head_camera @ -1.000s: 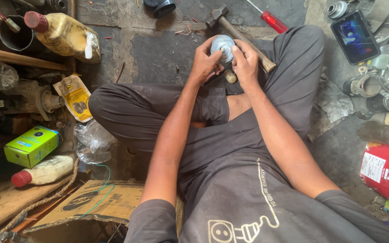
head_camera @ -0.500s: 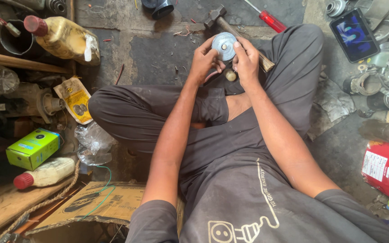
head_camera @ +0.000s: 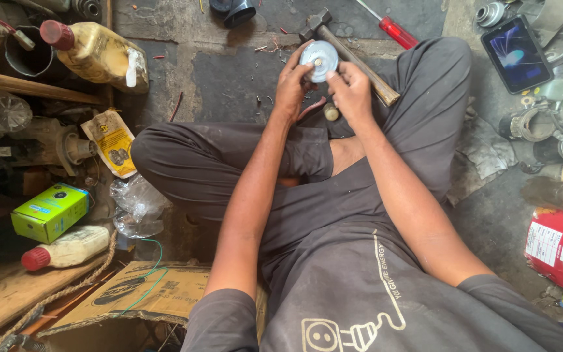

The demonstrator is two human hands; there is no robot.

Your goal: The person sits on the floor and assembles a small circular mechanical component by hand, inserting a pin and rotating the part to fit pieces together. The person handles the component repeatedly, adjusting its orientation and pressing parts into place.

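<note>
Above my crossed legs, I hold a round metal disc (head_camera: 318, 61) between both hands. My left hand (head_camera: 292, 83) grips its left edge, fingers curled around it; my right hand (head_camera: 350, 91) pinches its right side with the fingertips. Just behind the disc a hammer (head_camera: 353, 53) lies on the floor, a red-handled screwdriver (head_camera: 392, 29) beyond it. Well off to my right sits a phone (head_camera: 515, 55), screen lit.

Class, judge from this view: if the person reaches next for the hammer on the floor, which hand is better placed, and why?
Probably the right hand: the hammer has its handle passing just beside it, while the left hand cradles the round metal disc from the far side.
</note>
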